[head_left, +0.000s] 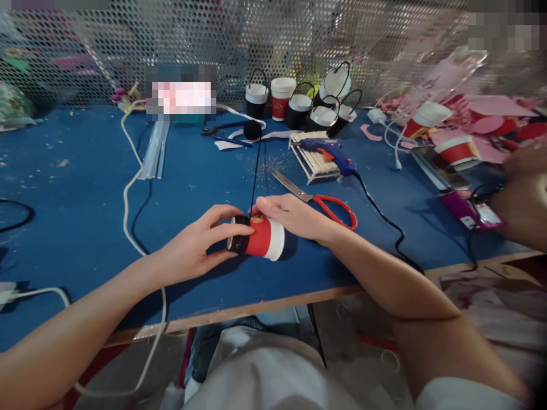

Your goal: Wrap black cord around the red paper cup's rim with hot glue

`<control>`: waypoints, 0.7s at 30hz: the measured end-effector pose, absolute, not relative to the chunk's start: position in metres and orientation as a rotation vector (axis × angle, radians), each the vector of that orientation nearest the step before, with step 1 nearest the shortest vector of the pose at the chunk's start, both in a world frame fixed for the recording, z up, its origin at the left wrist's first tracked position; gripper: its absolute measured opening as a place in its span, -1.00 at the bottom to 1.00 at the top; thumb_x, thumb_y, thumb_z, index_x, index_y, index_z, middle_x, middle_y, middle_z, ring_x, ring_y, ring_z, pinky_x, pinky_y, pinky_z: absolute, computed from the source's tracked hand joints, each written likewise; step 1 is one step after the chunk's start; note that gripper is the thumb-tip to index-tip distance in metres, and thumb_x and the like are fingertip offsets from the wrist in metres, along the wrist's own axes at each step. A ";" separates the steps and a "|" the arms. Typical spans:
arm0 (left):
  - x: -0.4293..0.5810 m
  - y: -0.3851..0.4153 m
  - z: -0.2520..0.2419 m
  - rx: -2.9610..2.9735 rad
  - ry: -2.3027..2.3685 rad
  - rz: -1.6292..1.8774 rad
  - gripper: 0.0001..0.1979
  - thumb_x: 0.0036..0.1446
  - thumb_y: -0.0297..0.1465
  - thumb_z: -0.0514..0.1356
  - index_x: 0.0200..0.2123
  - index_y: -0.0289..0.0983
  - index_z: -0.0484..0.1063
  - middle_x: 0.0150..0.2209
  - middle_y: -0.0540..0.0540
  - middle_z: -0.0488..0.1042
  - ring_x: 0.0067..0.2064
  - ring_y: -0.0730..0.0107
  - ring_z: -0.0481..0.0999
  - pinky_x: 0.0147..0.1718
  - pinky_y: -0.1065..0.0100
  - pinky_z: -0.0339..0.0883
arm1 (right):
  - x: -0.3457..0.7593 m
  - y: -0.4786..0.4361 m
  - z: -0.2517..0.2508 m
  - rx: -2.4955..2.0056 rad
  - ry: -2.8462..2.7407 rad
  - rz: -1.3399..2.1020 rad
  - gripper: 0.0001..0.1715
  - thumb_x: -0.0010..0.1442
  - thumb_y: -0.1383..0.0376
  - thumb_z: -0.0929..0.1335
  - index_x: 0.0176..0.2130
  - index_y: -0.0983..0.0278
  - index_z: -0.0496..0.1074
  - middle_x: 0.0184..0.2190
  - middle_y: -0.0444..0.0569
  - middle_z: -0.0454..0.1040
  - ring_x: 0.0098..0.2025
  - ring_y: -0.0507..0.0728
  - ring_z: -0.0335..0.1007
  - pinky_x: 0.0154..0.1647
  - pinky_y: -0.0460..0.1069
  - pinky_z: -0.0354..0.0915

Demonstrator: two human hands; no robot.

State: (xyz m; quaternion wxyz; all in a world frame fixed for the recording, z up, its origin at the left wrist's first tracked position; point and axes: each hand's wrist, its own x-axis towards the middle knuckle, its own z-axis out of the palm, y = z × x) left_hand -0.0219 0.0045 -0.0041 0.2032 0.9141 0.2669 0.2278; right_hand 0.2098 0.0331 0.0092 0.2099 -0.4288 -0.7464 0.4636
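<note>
A small red paper cup (258,238) with a white rim lies tilted on its side between my hands, just over the blue table. Black yarn (255,179) covers its base end and runs up to a dark ball of yarn (252,130). My left hand (213,236) grips the wrapped base end, fingers on top and thumb side below. My right hand (284,213) is closed at the cup's upper far side, its fingertips by the yarn; their exact hold is partly hidden. Scissors (327,202) with red handles lie beyond my right wrist.
A blue glue gun (331,152) rests on a wooden stick rack (314,162), its black cord trailing right. Several black-wrapped cups (300,111) with handles stand at the back. A white cable (126,199) crosses the left side. Another person's arm (523,199) is at the right.
</note>
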 end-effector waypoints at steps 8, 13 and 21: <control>-0.020 0.001 -0.005 2.511 0.727 0.676 -0.61 0.13 -0.38 0.22 0.04 -0.19 0.29 0.07 -0.20 0.20 0.11 0.23 0.28 0.09 0.20 0.27 | 0.200 0.031 0.004 -1.129 -1.850 1.270 -0.71 0.13 0.12 0.34 -0.34 0.32 0.43 -0.43 -0.08 0.46 -0.39 0.02 0.34 -0.35 -0.06 0.27; -0.017 -0.003 -0.005 2.436 0.755 0.728 -0.66 0.16 -0.41 0.20 0.02 -0.16 0.32 0.04 -0.17 0.24 0.10 0.26 0.30 0.08 0.20 0.26 | 0.199 0.030 0.005 -1.086 -1.835 1.344 -0.67 0.15 0.09 0.30 -0.36 0.32 0.43 -0.42 -0.07 0.46 -0.36 0.02 0.34 -0.32 -0.05 0.28; -0.011 -0.005 -0.005 2.408 0.748 0.734 -0.63 0.16 -0.39 0.19 0.04 -0.15 0.27 0.05 -0.18 0.25 0.10 0.19 0.30 0.08 0.13 0.27 | 0.199 0.034 0.008 -1.066 -1.845 1.352 -0.73 0.09 0.13 0.36 -0.41 0.30 0.38 -0.50 -0.14 0.38 -0.44 -0.02 0.26 -0.42 -0.08 0.21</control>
